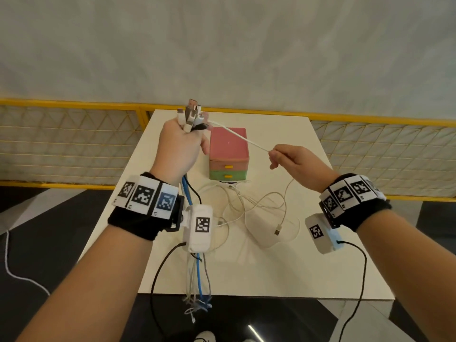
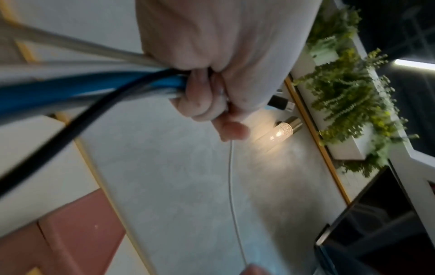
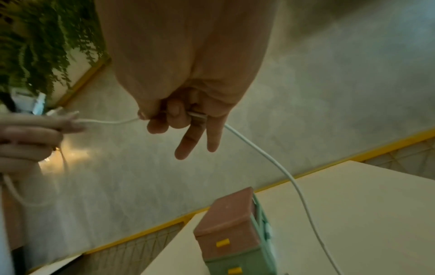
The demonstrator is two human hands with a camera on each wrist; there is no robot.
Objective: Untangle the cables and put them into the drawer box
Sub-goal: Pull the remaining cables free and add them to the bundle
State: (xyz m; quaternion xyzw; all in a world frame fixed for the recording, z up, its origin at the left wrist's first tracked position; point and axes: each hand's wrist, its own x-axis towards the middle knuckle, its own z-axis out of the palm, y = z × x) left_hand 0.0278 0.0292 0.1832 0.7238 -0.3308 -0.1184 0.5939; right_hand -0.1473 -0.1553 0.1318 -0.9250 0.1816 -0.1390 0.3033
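My left hand [image 1: 179, 144] is raised above the table and grips a bundle of cables [image 2: 98, 83], blue, black, grey and white. Their plugs [image 1: 191, 114] stick up out of the fist and their tails [image 1: 198, 287] hang past the table's front edge. A thin white cable [image 1: 240, 138] runs taut from that fist to my right hand [image 1: 291, 160], which pinches it [image 3: 200, 116] between thumb and fingers. Its slack falls to a loose white tangle [image 1: 259, 208] on the table. The drawer box [image 1: 229, 154], pink over green with yellow handles, stands behind the tangle, its drawers closed.
The cream table [image 1: 333, 255] is small, with a yellow mesh railing [image 1: 74, 144] behind it and dark floor on either side. Black leads [image 1: 362, 280] hang from both wrist cameras. Green plants [image 2: 348, 96] and a wall lamp [image 2: 282, 130] show in the left wrist view.
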